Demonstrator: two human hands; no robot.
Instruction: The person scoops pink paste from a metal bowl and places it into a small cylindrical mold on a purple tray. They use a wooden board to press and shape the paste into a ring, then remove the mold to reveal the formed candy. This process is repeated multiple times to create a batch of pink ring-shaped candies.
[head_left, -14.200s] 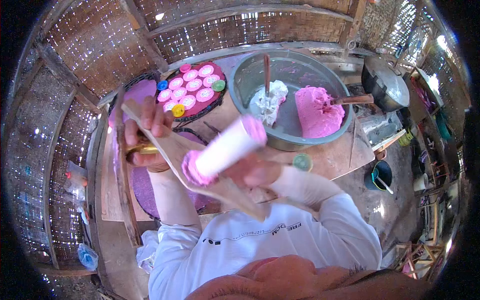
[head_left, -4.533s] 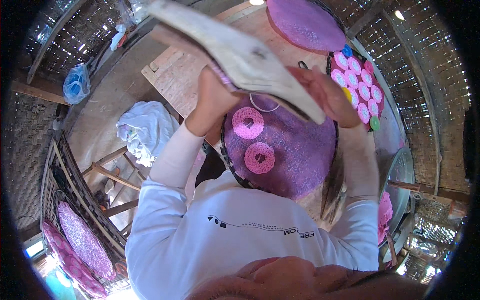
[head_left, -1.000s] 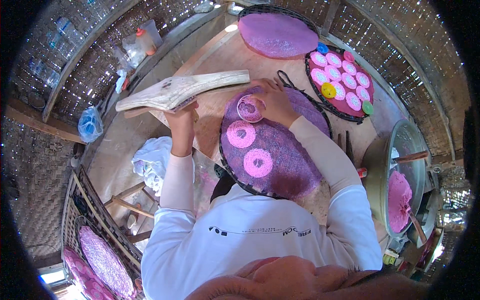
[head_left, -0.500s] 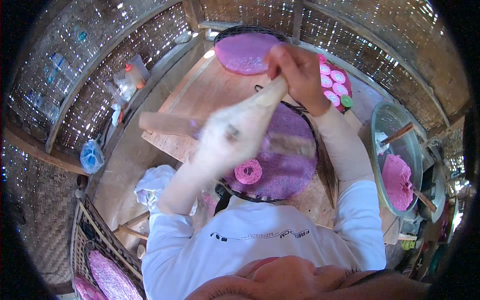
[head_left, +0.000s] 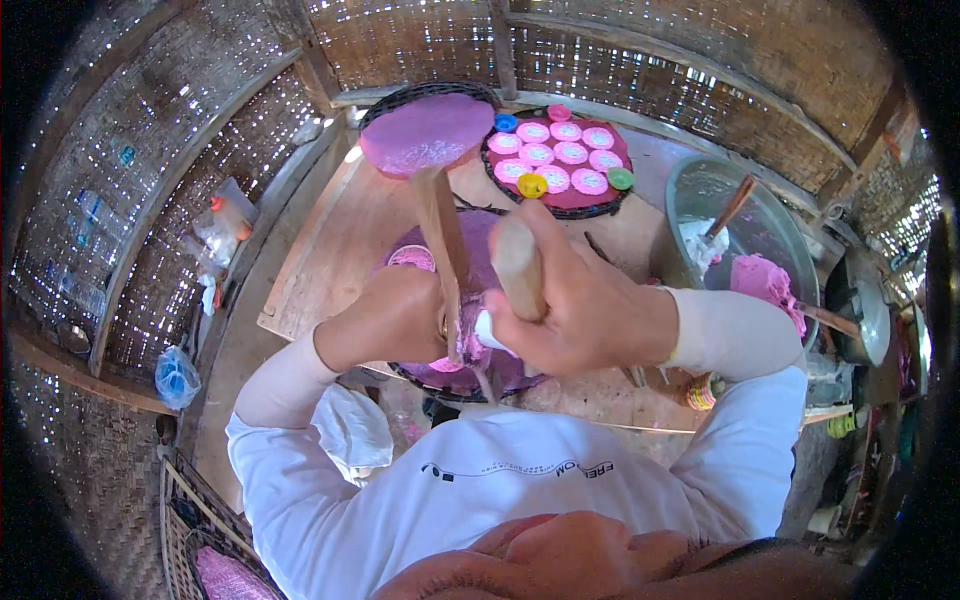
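Two bare hands, ten round pink white-centred discs, four small coloured plastic cups, and two brown wooden sticks in one large round grey basin are visible.

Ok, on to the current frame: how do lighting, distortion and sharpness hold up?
Head view: daylight shows as bright specks through the woven wall; head view: a pale sheen sits on the purple sheet; head view: fisheye distortion bows the wall, and the corners are black; head view: the held wooden tool looks slightly soft.
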